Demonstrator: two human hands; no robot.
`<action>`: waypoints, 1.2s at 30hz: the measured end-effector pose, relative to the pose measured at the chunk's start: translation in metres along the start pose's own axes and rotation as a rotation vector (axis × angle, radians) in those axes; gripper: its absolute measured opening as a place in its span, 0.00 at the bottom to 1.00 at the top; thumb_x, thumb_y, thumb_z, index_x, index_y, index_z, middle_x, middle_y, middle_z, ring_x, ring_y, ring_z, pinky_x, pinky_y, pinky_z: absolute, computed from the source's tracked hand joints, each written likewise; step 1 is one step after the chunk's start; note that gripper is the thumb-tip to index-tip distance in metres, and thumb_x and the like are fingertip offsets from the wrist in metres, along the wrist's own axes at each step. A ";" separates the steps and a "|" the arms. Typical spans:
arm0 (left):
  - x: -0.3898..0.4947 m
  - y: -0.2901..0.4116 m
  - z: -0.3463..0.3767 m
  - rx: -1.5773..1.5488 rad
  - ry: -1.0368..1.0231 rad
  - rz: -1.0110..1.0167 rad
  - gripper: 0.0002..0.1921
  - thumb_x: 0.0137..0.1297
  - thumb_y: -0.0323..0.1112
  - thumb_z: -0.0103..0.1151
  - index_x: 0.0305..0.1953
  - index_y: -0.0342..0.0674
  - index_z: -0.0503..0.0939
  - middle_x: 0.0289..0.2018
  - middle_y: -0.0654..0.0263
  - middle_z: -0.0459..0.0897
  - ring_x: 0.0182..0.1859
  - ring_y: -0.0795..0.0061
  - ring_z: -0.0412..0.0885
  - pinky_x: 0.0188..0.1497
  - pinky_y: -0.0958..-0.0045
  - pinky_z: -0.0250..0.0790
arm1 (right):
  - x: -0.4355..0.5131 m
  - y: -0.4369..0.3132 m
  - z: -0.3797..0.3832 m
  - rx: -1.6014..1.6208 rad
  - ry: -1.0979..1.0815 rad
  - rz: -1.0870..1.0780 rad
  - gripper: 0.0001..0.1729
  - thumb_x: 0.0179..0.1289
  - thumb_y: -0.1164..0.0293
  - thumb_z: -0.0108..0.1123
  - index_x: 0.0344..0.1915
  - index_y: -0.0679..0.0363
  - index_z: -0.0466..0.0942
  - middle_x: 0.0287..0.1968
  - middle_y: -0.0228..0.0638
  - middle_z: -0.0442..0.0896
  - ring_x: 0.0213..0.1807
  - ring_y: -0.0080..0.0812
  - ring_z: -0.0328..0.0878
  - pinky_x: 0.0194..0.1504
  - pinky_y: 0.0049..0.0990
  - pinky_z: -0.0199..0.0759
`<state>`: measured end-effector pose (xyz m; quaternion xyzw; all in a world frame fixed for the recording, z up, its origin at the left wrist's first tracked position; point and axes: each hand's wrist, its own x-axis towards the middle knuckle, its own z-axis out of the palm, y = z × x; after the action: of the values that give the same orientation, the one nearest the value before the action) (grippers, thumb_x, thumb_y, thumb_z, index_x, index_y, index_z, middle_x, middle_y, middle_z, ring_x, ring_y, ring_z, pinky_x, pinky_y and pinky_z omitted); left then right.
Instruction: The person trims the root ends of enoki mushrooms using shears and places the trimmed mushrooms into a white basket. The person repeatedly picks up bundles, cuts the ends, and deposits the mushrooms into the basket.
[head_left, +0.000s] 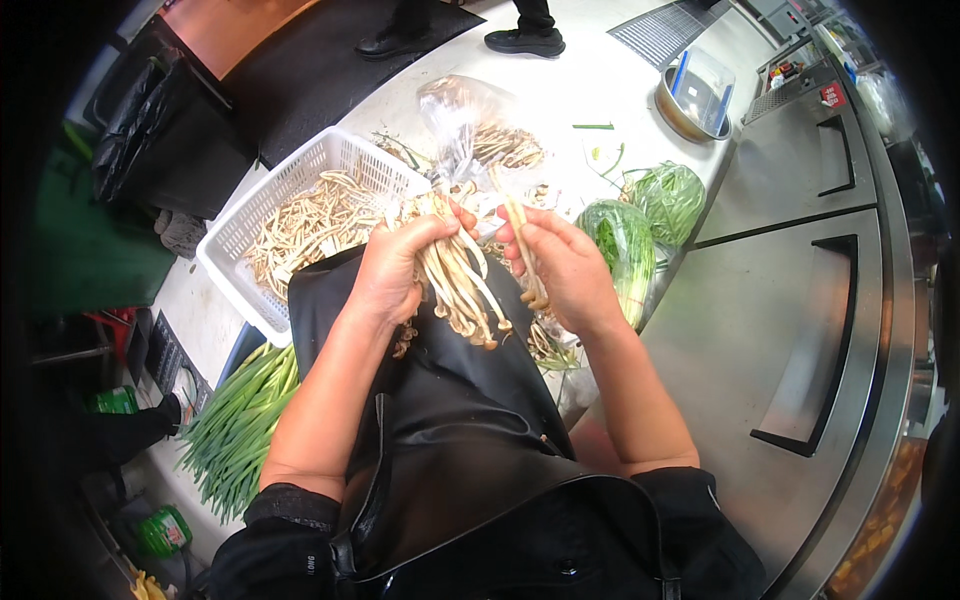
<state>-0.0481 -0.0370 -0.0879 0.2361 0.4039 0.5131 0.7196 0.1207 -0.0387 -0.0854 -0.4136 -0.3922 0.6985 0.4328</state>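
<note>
A bunch of long-stemmed mushrooms (457, 292) with small brown caps hangs from my left hand (397, 262), caps downward, over my black apron (450, 405). Between the fingers and thumb of my right hand (562, 262) is a small strand of mushrooms (527, 262), apart from the bunch. Left of my hands stands a white perforated plastic basket (225, 259) holding many loose mushroom stems (315, 225). A clear plastic bag (450, 112) with more mushrooms (506, 146) lies beyond my hands on the white floor.
Bagged leafy greens (619, 247) lie to the right, beside stainless steel cabinet doors (780, 315). Green onions (244, 427) rest at lower left. A round metal pan (686, 120) with a clear plastic container stands far right. A person's black shoe (525, 43) is ahead. A black-lined bin (172, 127) stands upper left.
</note>
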 end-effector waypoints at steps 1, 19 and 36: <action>0.000 0.000 0.001 -0.002 0.006 0.014 0.10 0.51 0.25 0.50 0.37 0.29 0.71 0.32 0.57 0.77 0.35 0.70 0.76 0.40 0.72 0.69 | -0.002 0.001 0.003 -0.006 0.015 0.000 0.14 0.59 0.75 0.45 0.45 0.69 0.69 0.34 0.34 0.75 0.32 0.20 0.68 0.35 0.17 0.63; -0.004 -0.003 0.010 -0.127 0.041 0.036 0.09 0.50 0.21 0.55 0.36 0.31 0.73 0.28 0.61 0.78 0.31 0.74 0.77 0.34 0.76 0.71 | -0.013 0.007 0.022 -0.967 0.033 -0.568 0.14 0.53 0.78 0.52 0.43 0.63 0.71 0.38 0.37 0.73 0.40 0.31 0.72 0.42 0.23 0.65; 0.011 0.025 -0.043 -0.194 0.122 0.006 0.09 0.52 0.27 0.51 0.35 0.34 0.70 0.31 0.59 0.76 0.34 0.69 0.76 0.40 0.68 0.72 | 0.038 -0.003 -0.047 -1.655 -0.186 -0.203 0.14 0.49 0.76 0.53 0.40 0.61 0.74 0.44 0.43 0.72 0.46 0.41 0.68 0.50 0.30 0.61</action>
<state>-0.0950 -0.0210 -0.0971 0.1350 0.3948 0.5653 0.7116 0.1534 0.0065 -0.1081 -0.5011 -0.8476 0.1739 0.0164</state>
